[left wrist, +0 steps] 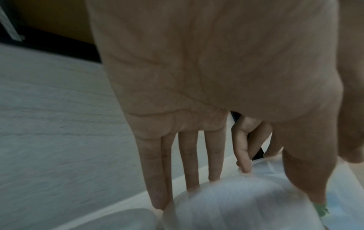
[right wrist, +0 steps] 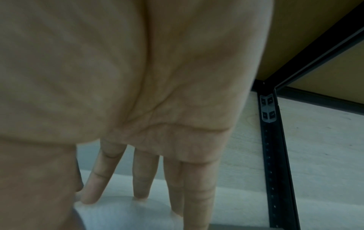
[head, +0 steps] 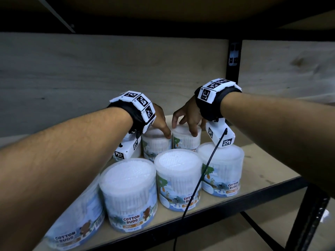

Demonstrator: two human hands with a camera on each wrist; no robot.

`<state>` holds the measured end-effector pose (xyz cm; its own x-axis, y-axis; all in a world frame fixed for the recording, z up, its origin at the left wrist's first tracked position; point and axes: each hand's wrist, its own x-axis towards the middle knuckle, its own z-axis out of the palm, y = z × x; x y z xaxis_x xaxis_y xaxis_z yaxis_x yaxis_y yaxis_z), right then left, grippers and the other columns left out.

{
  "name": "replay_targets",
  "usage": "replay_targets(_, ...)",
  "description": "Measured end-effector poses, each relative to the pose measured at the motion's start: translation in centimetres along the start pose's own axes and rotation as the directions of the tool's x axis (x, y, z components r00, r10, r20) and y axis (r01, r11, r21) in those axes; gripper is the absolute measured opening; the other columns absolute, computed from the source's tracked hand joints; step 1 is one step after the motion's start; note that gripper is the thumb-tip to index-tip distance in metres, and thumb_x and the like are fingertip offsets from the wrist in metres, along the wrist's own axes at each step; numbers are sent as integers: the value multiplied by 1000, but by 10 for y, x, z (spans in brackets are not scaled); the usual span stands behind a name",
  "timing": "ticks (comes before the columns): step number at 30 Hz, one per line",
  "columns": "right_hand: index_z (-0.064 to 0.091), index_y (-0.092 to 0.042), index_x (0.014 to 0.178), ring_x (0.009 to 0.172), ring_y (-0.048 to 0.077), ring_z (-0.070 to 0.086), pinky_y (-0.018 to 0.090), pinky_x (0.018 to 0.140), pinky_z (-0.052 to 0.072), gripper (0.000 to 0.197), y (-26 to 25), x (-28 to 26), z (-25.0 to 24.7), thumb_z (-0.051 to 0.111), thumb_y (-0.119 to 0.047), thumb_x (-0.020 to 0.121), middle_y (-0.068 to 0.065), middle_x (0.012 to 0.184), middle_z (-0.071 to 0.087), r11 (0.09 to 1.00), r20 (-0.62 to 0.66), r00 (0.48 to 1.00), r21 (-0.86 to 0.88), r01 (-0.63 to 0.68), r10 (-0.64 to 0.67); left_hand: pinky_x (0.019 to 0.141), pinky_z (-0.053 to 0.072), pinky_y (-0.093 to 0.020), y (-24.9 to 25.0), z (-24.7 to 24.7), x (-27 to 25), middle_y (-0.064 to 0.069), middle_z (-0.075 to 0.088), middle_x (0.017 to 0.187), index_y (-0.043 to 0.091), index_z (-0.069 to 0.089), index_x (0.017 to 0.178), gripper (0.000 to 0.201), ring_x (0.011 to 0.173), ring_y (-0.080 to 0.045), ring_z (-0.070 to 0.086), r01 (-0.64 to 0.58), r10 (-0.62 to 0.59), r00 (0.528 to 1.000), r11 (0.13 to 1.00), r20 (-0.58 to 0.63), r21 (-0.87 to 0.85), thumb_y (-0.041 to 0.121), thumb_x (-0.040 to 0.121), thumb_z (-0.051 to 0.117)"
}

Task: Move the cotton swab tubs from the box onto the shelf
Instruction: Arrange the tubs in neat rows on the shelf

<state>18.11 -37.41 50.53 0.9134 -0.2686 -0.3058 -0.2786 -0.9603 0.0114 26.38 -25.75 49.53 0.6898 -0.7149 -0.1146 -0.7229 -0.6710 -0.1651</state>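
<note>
Several clear cotton swab tubs stand on the wooden shelf (head: 262, 165). My left hand (head: 163, 131) reaches down over the back left tub (head: 154, 144), thumb at its front and fingers behind its rim. In the left wrist view the left hand (left wrist: 216, 155) grips that tub (left wrist: 236, 207) from above. My right hand (head: 184, 129) holds the back right tub (head: 188, 142) by its lid, fingers spread round the edge. The right wrist view shows the right hand (right wrist: 147, 179) with its fingertips on this tub (right wrist: 128, 214). Both tubs stand side by side, touching. The box is out of view.
In front stand three more tubs (head: 128, 192), (head: 178, 178), (head: 221, 167); another (head: 76, 223) leans at the front left, partly hidden by my forearm. A black upright post (head: 234, 60) stands at the back right. A black cable (head: 199, 178) hangs across the tubs.
</note>
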Motion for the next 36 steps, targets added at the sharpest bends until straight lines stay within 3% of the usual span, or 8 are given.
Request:
replay_targets(4, 45, -35, 139, 132, 28, 50, 21, 67, 53, 76, 0, -7, 1, 76, 1, 80, 6, 152, 40, 1000, 25, 1000, 18, 0, 0, 72, 50, -24, 3, -2, -10, 2, 67, 112, 23, 71, 110, 61, 90, -15, 63, 9, -9, 1000, 999, 8, -31, 68, 68, 72)
replay_targets(9, 44, -36, 140, 131, 29, 50, 24, 76, 52, 76, 1, -17, 1, 76, 0, 80, 4, 154, 37, 999, 43, 999, 32, -3, 2, 91, 52, -30, 9, -6, -20, 0, 62, 126, 22, 67, 121, 63, 110, -20, 60, -4, 6, 1000, 998, 26, -55, 62, 73, 73)
replay_targets(15, 46, -38, 139, 128, 26, 52, 21, 74, 52, 76, 3, -21, 2, 76, 0, 80, 5, 153, 38, 999, 47, 999, 42, 2, -4, 61, 47, -20, 11, -9, -28, 0, 61, 128, 25, 63, 128, 63, 108, -20, 61, -5, 7, 998, 999, 59, -36, 60, 76, 72)
replay_targets(18, 47, -38, 138, 130, 26, 50, 23, 76, 53, 75, 4, -24, 4, 76, 1, 80, 5, 152, 38, 998, 57, 998, 56, 2, -5, 55, 44, -20, 13, -11, -31, 0, 60, 129, 24, 62, 129, 65, 105, -19, 60, 5, -1, 997, 999, 80, -46, 60, 76, 72)
replay_targets(22, 47, -37, 138, 129, 25, 51, 21, 71, 52, 75, 6, -28, 5, 75, 1, 81, 3, 152, 39, 998, 59, 998, 70, 4, -8, 67, 47, -17, 12, -12, -34, 1, 59, 132, 26, 61, 131, 66, 109, -19, 60, 3, 3, 996, 998, 85, -65, 61, 76, 71)
replay_targets(26, 47, -35, 139, 130, 25, 51, 20, 71, 52, 73, 7, -32, 6, 73, 3, 82, 2, 152, 41, 995, 68, 998, 96, 0, -7, 86, 56, -31, 12, -12, -37, 2, 60, 129, 26, 64, 127, 65, 105, -23, 65, -1, 17, 991, 992, 129, -125, 59, 72, 76)
replay_targets(32, 49, -36, 135, 129, 29, 53, 37, 98, 52, 70, 8, -39, 7, 72, 2, 82, 0, 150, 44, 992, 98, 995, 124, -7, -5, 84, 55, -27, 15, -11, -42, 2, 64, 123, 27, 68, 121, 59, 106, -20, 64, -16, 36, 991, 989, 129, -148, 59, 72, 76)
replay_targets(36, 52, -35, 131, 127, 29, 56, 33, 88, 55, 64, 11, -43, 8, 70, 5, 83, 2, 145, 50, 985, 114, 993, 172, -4, -16, 91, 56, -34, 13, -11, -46, 2, 68, 118, 29, 72, 113, 54, 104, -18, 65, -22, 47, 989, 985, 140, -173, 60, 69, 78)
